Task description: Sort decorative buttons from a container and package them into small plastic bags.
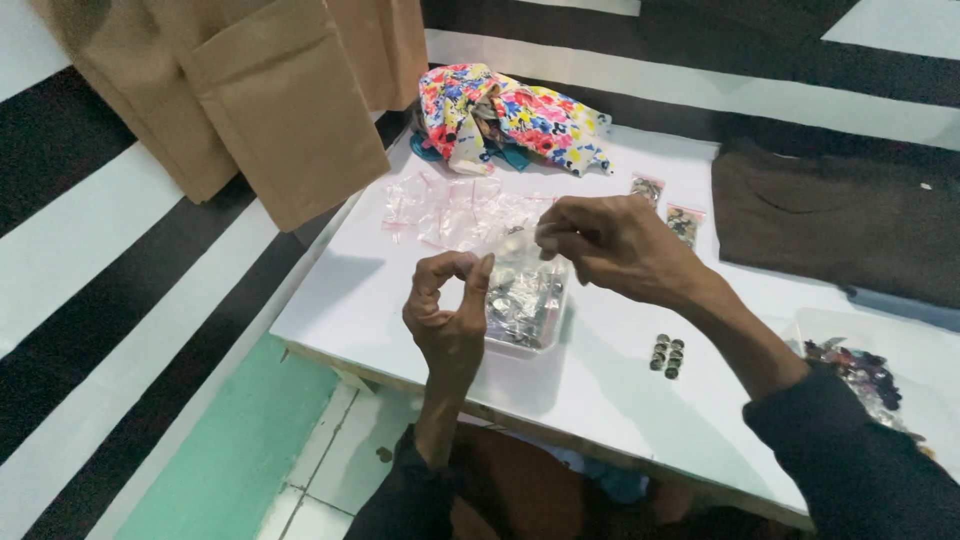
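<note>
Evidently mid-packing, the left hand [448,312] pinches thumb to forefinger and the right hand [608,243] pinches a small clear zip bag [517,243], both above the clear tub of metal buttons [524,308] on the white table [400,290], and I judge filling and sealing comes next.

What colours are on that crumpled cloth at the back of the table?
The crumpled cloth has pink, yellow and blue flowers on white; head view.

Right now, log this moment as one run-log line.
left hand: pinched shut above clear tub of small metal bits | right hand: pinching something small, unclear | small bags behind | table: white
</note>
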